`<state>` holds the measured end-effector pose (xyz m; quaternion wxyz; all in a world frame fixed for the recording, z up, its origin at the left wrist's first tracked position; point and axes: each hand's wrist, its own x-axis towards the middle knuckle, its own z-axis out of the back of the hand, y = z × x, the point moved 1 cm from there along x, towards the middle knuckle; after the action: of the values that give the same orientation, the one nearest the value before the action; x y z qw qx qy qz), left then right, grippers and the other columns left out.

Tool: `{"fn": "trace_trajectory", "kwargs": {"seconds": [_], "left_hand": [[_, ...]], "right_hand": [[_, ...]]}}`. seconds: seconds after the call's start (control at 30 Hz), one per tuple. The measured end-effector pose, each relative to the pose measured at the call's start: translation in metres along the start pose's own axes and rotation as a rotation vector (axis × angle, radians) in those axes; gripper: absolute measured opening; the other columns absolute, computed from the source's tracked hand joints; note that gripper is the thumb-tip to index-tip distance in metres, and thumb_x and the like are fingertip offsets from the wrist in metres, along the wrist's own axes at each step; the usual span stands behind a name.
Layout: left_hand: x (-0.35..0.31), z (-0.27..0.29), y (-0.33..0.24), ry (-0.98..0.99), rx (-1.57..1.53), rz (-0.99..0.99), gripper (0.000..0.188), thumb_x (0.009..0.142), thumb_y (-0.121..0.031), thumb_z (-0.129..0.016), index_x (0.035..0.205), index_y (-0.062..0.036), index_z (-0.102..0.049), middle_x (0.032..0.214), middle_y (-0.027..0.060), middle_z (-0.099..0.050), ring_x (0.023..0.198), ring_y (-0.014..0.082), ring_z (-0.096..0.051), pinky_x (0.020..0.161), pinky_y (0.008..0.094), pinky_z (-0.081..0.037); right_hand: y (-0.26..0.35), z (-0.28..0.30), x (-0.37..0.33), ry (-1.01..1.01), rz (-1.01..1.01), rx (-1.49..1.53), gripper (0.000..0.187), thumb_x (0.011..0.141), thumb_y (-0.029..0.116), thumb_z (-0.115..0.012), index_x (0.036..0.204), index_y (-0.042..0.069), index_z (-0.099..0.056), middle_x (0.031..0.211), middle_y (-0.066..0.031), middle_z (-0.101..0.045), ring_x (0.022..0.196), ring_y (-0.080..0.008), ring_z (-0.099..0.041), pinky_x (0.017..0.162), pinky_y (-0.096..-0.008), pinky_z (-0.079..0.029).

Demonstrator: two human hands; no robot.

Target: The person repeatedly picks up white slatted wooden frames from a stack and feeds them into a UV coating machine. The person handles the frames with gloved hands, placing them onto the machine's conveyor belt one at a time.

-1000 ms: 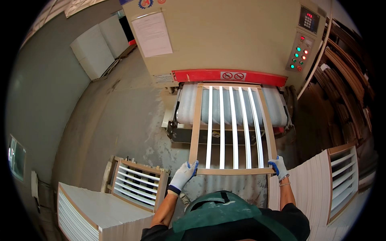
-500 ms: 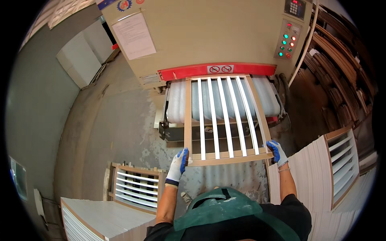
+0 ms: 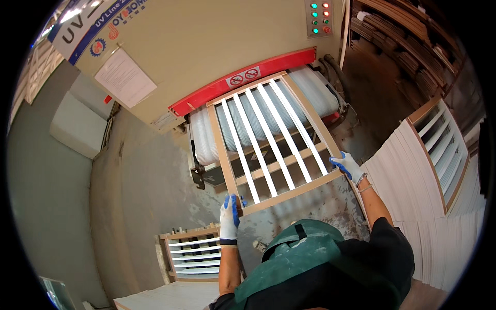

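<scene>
A slatted panel (image 3: 294, 193) with a brown border and several white slats lies partly over the white mesh conveyor belt (image 3: 203, 137) of a large beige machine. Its far edge reaches the red bar across the machine's opening, while the near part sticks out past the belt. My left hand (image 3: 229, 219), in a white glove with blue fingers, grips the panel's near left corner. At the near right corner, my right hand (image 3: 348, 166), gloved the same way, is closed on the border. Parts of the fingers on both hands are hidden by the panel.
The red bar (image 3: 201, 95) carries warning signs, and a lit button panel (image 3: 320, 18) sits above it. Tall stacked slatted panels (image 3: 395, 178) stand to my right. More slatted panels (image 3: 194, 257) are at lower left. Long boards (image 3: 400, 51) are piled at far right.
The view has turned, so machine and panel now appear slanted and further left. Both hands keep hold of the panel's near corners.
</scene>
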<state>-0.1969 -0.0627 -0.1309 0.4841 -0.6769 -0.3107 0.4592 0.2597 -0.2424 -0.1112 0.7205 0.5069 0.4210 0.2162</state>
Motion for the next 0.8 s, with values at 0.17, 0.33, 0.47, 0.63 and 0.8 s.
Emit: {"fn": "trace_trajectory", "kwargs": {"seconds": [0.17,0.33,0.47,0.63,0.8], "left_hand": [[-0.033,-0.014,-0.014,-0.042,0.145,0.097,0.036,0.105,-0.036,-0.05,0.096,-0.0021,-0.06,0.081,0.0063,-0.065,0.07,0.0166,-0.064,0.068,0.0307,-0.054],[-0.058,-0.014,-0.013,-0.063,0.429,0.048,0.035,0.103,-0.033,-0.052,0.093,-0.0002,-0.06,0.078,0.0126,-0.064,0.071,0.0243,-0.065,0.066,0.0361,-0.05],[-0.077,-0.016,-0.01,-0.046,0.843,-0.285,0.037,0.104,-0.033,-0.048,0.095,0.0005,-0.06,0.082,0.0204,-0.065,0.076,0.037,-0.064,0.069,0.042,-0.049],[-0.097,-0.021,-0.005,-0.026,0.797,-0.19,0.038,0.104,-0.033,-0.046,0.105,0.0014,-0.063,0.093,0.0251,-0.068,0.091,0.0436,-0.065,0.078,0.0462,-0.05],[-0.106,-0.024,0.004,-0.062,0.789,0.058,0.043,0.102,-0.038,-0.047,0.114,0.0006,-0.063,0.103,0.0275,-0.068,0.102,0.0467,-0.063,0.085,0.0482,-0.049]], "right_hand": [[-0.012,0.008,-0.026,-0.033,-0.076,0.003,0.02,0.089,0.017,-0.073,0.104,0.005,-0.068,0.071,0.0009,-0.06,0.053,-0.005,-0.047,0.045,-0.023,-0.032],[-0.024,0.015,-0.057,-0.07,-0.073,-0.032,0.023,0.088,0.017,-0.073,0.107,0.004,-0.068,0.077,-0.0004,-0.066,0.06,-0.006,-0.055,0.048,-0.0221,-0.038],[-0.032,0.022,-0.075,-0.076,-0.081,-0.036,0.03,0.088,0.018,-0.073,0.113,0.004,-0.065,0.079,-0.0007,-0.066,0.062,-0.0061,-0.057,0.048,-0.0227,-0.04],[-0.045,0.028,-0.089,-0.145,-0.175,-0.077,0.03,0.087,0.018,-0.074,0.112,0.004,-0.065,0.077,-0.0011,-0.065,0.061,-0.0065,-0.054,0.049,-0.0236,-0.04],[-0.056,0.035,-0.104,-0.164,-0.183,-0.115,0.042,0.082,0.02,-0.077,0.117,0.001,-0.063,0.079,-0.0023,-0.065,0.058,-0.0088,-0.054,0.049,-0.0244,-0.042]]}}
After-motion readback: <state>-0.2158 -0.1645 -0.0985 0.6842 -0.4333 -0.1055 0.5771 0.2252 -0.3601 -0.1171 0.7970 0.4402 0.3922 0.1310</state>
